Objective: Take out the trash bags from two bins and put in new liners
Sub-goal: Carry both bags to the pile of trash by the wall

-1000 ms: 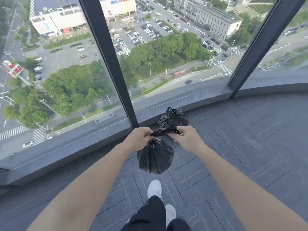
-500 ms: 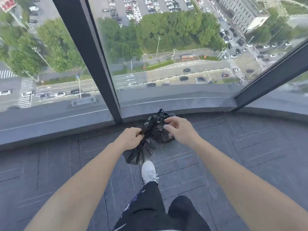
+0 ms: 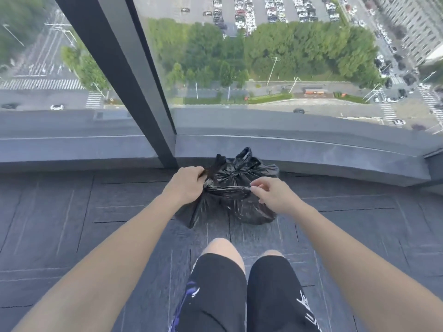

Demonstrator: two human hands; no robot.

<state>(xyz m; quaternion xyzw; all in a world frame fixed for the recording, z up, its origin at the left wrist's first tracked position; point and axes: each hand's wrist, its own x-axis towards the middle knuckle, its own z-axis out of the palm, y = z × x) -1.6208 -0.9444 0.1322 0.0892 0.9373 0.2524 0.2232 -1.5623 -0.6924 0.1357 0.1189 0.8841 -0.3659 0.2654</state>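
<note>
Where the dark carpet-tiled floor (image 3: 72,212) meets the grey ledge (image 3: 311,152) under the glass, two black trash bags are seen lying close together. The far bag (image 3: 242,167) is knotted shut at its top and is set against the foot of the ledge, just right of the dark window post (image 3: 134,80). The near bag (image 3: 239,212) is laid directly in front of it, and the two appear to touch.

The neck of the near bag is gathered into a twisted strip that is stretched between the two hands. One end is gripped by the left hand (image 3: 185,185), whose fingers are curled round the bunched plastic. The other end is pinched between thumb and forefinger of the right hand (image 3: 273,196), while its remaining fingers are loosely bent.

Black shorts (image 3: 215,291) are worn, and white and blue print (image 3: 303,301) is carried on them, but it is too blurred to be read. Bare knees are seen just behind the near bag.

Through the glass a street with cars, a band of trees (image 3: 299,49) and a crowded car park (image 3: 249,10) are seen far below. Part of the far bag is hidden by the near bag and the left hand.
</note>
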